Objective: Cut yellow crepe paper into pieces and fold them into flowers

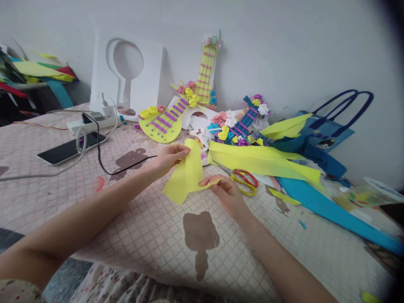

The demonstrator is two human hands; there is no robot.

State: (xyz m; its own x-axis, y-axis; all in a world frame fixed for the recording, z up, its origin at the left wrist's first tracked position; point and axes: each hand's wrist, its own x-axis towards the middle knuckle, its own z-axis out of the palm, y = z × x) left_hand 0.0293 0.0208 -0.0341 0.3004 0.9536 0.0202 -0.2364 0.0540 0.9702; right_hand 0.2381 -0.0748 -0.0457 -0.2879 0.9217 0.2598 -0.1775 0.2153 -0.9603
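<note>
Flowery cloth (126, 286) lay closest, at the bottom edge, and past it spread a pink quilted cover (151, 235) with a brown bear shape (200, 240) on it. Both bare arms reached out over this cover. Between the hands, just above the cover, hung a soft yellow sheet (186, 174). The right hand (229, 195) pinched its lower side edge, and the left hand (167, 158) pinched its top edge. Just beside the right hand lay scissors with red and yellow handles (244, 181), next to long yellow strips (261, 162) and a long blue strip (328, 208). Off to the left lay a flat black phone (67, 149). Farther back, a yellow paper guitar with flowers (164, 122) leaned on the wall near a white foam board (132, 71).
</note>
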